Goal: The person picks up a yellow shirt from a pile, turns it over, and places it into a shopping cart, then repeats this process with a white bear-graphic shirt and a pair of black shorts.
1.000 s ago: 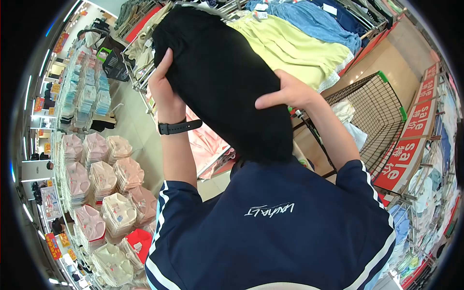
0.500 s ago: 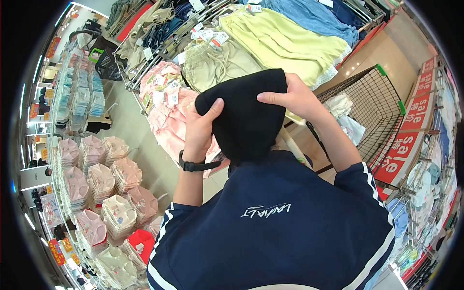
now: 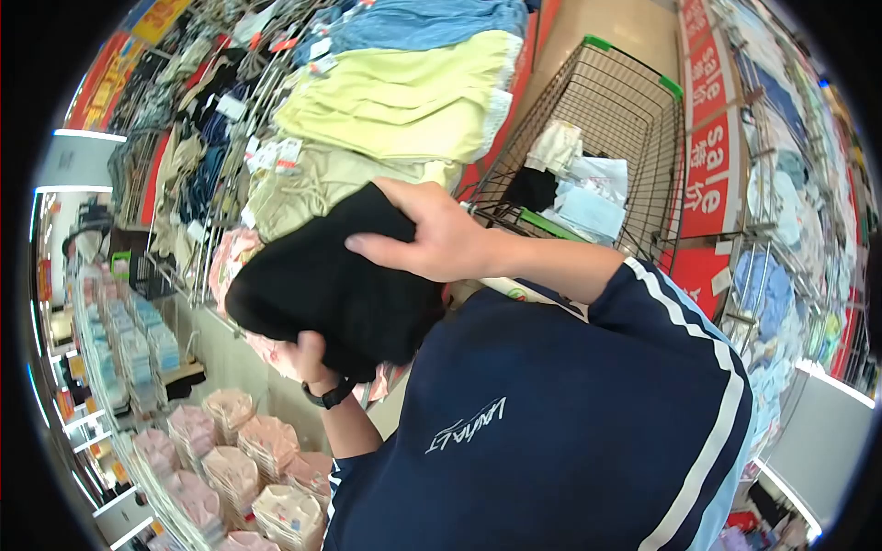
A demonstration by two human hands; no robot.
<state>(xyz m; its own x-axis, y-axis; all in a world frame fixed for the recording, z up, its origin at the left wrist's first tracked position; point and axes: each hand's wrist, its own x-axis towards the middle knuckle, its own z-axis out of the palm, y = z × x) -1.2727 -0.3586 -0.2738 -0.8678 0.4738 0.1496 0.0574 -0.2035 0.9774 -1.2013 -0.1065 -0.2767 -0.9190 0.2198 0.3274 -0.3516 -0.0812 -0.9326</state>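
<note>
Between my hands is a black garment [image 3: 322,266], folded into a soft bundle; its exact kind does not show. My right hand [image 3: 432,230] grips the upper right edge, thumb on top and fingers hidden underneath. Lower down, my left hand [image 3: 315,361], with a black watch on the wrist, holds the bottom edge, its fingers mostly behind the cloth. The bundle hangs over the near end of a clothes rack, in front of khaki drawstring pants [image 3: 303,184] and pink clothes [image 3: 234,257].
Yellow-green garments [image 3: 395,101] and blue denim [image 3: 413,23] lie farther along the rack. A wire shopping cart [image 3: 634,101] at right carries white and light blue items [image 3: 593,193] and a black cloth [image 3: 531,189]. Red sale signs [image 3: 707,170] line the right shelf. Stacked underwear [image 3: 234,473] stands lower left.
My view has turned toward the right, bringing more of the cart into sight. The black garment has tilted, with my left hand now lower along its edge and my right hand over its top.
</note>
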